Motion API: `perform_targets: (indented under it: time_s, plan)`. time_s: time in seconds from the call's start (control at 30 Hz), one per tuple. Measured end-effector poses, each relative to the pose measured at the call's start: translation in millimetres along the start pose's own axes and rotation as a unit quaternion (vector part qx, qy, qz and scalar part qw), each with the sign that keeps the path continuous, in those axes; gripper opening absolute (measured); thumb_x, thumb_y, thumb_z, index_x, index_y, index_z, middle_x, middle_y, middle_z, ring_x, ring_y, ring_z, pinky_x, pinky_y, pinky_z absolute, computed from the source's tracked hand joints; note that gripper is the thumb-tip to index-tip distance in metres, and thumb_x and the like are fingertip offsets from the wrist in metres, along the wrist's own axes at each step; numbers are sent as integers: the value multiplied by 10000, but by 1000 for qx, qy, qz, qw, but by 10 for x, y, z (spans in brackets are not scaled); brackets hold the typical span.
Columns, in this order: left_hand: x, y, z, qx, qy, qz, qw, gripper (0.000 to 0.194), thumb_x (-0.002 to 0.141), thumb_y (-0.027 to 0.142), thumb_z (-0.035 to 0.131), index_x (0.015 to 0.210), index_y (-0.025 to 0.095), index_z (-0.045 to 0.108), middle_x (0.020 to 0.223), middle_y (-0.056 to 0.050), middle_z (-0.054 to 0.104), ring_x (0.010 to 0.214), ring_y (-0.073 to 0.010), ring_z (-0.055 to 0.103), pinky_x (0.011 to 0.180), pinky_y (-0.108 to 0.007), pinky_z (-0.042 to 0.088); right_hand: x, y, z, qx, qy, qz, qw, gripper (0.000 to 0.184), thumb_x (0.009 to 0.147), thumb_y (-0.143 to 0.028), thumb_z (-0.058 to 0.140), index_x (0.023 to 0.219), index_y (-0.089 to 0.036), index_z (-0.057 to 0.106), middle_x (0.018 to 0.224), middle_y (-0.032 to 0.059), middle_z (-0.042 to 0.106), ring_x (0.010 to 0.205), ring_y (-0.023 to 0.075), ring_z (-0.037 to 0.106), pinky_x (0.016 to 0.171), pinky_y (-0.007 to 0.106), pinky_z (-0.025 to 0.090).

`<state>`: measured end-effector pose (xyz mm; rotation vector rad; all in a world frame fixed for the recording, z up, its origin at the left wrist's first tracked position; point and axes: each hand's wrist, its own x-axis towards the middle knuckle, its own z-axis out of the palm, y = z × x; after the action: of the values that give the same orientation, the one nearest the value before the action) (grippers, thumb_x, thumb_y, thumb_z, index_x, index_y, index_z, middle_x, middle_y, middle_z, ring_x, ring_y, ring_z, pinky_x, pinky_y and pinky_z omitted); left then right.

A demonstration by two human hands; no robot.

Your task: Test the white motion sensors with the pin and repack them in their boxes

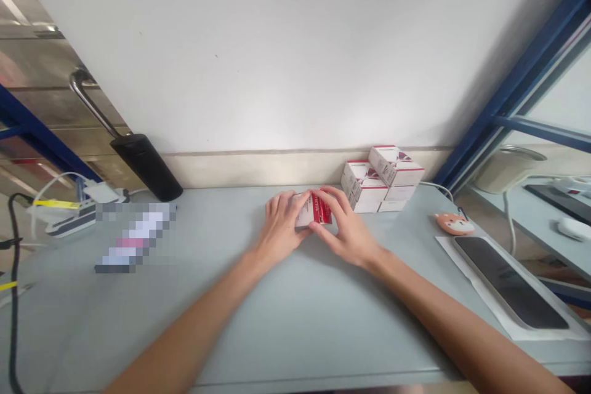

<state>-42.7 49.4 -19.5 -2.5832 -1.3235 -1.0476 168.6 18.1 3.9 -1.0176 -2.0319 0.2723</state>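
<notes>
Between both hands, on the grey table (286,314), is a small white and red cardboard box (319,210). My left hand (282,218) is closed around its left side, with the thumb along the near edge and fingers over the far part. From the right, my right hand (346,221) grips the box's red end between thumb and fingers. The hands cover parts of the box. Just beyond my right hand stands a stack of similar white and red boxes (369,194), against the wall.
A black holder with a metal handle (146,166) and a power strip (87,212) are at the left, near a blurred-out flat object (136,237). At the right lie an orange animal-face case (455,223) and a dark-screened phone (510,282) on white paper. A blue-framed mirror (540,129) leans there.
</notes>
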Motion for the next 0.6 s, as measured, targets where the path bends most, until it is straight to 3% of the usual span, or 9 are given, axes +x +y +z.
perform_targets:
  time_s: [0.1,0.2,0.33,0.47,0.6]
  plan:
    - [23,-9,-34,12,14,40,999,799,919,424,726,1603,299,333,1437,-162,535,1318,-351,478,1106,-514,361,-7,3,-10,9,10,-31,999,635,1010,-436,628,1580,-336,366,1496,145,475,1325,316,601,1046,518,608]
    - [54,8,-99,6,24,86,996,796,945,381,679,1623,294,270,1465,-153,563,1359,-327,510,1148,-501,327,-7,4,-24,8,12,-77,997,647,994,-418,660,1564,-318,370,1500,155,485,1335,316,600,1048,511,609]
    - [74,11,-138,-4,26,110,994,782,961,312,651,1627,298,242,1473,-137,602,1316,-291,598,1188,-498,298,1,39,-50,-7,1,-94,996,602,991,-457,664,1504,-290,397,1518,173,498,1326,326,612,954,500,654]
    - [79,-37,-119,-18,38,138,990,797,955,374,690,1622,285,261,1433,-147,631,1281,-303,624,1151,-494,373,18,83,-99,-48,-23,-87,995,665,974,-560,663,1516,-286,391,1511,170,540,1247,318,669,797,456,689]
    - [89,-79,-103,-21,51,153,987,830,942,425,711,1625,276,264,1402,-156,635,1264,-324,628,1146,-524,418,41,72,-154,-82,-30,-96,992,778,970,-604,647,1604,-302,314,1509,153,567,1225,299,692,821,438,684]
